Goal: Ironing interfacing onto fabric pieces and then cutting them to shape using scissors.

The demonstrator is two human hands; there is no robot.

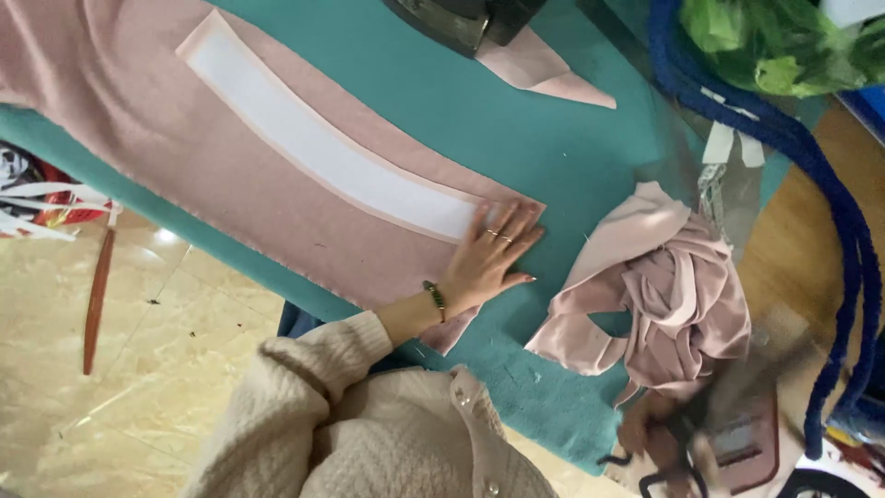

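Observation:
A long pink fabric piece lies across the teal padded table, with a white strip laid diagonally along it. My left hand rests flat on the fabric's right end, fingers spread slightly and touching the tip of the white strip. It wears rings and a green bead bracelet. My right hand is blurred at the table's lower right corner, against black looped handles. Its grip is too smeared to read.
A crumpled heap of pink cloth lies right of my left hand. A dark iron and a pink scrap sit at the top. A thick blue cord and a green bag are at the right, tiled floor at the left.

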